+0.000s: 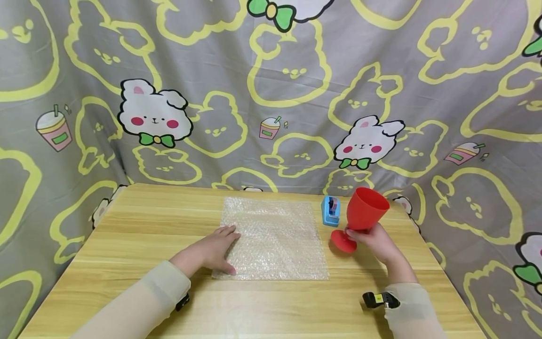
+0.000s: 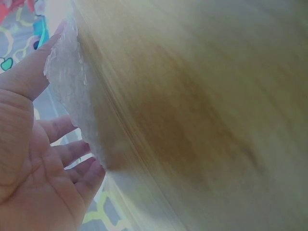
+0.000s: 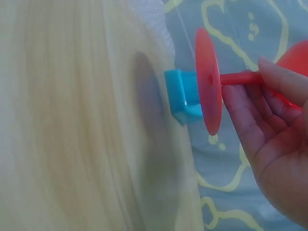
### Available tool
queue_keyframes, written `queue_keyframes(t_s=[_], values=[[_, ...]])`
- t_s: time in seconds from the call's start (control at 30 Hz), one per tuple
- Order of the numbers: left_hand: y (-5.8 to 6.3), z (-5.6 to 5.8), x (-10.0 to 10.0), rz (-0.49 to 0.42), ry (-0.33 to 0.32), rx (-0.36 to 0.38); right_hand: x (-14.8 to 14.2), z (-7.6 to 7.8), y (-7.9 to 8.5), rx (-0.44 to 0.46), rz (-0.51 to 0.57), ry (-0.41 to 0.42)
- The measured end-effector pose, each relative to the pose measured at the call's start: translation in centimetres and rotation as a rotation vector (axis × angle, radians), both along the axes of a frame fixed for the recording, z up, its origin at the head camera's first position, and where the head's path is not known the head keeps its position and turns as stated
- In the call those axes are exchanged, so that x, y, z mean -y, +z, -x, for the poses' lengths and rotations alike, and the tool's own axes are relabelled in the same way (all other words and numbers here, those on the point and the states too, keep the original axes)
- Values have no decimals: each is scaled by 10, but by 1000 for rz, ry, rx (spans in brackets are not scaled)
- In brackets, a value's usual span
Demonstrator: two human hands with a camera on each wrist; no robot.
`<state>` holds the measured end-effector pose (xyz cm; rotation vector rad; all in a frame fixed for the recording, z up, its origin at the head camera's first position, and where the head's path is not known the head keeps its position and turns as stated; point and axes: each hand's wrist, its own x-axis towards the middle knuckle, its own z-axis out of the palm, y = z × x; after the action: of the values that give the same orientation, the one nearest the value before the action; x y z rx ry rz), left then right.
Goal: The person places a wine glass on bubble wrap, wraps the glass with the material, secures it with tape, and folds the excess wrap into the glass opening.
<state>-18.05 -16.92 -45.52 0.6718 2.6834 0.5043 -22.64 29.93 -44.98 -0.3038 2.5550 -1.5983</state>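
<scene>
Tape dispenser (image 1: 331,211) beside goblet (image 1: 363,215) | bubble wrap (image 1: 273,238) left | table (image 1: 139,221)

Red plastic goblet (image 1: 363,217): wide cup, thin stem, round flat foot. I hold it by the stem in my right hand (image 1: 378,242), tilted, with the cup leaning up and away to the right and the foot angled off the surface (image 1: 139,226). It sits right of the sheet, just beside a small blue item.

Bubble wrap sheet (image 1: 273,238): clear, roughly square, lying flat at the surface's middle. My left hand (image 1: 213,252) rests with straight fingers on its near-left corner.
</scene>
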Motion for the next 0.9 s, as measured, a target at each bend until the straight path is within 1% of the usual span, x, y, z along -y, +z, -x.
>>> queue_keyframes(t_s=[0.17,0.43,0.7,0.9], values=[[-1,0,0,-3,0,-6,7,-1,6,8,-8,1],[-1,-1,0,0,2,-3,20,-3,12,30,54,33],[-1,-1,1,-10,-3,-7,39,-5,15,103,90,38],[-2,-1,1,-1,3,-11,53,-5,18,100,118,76]])
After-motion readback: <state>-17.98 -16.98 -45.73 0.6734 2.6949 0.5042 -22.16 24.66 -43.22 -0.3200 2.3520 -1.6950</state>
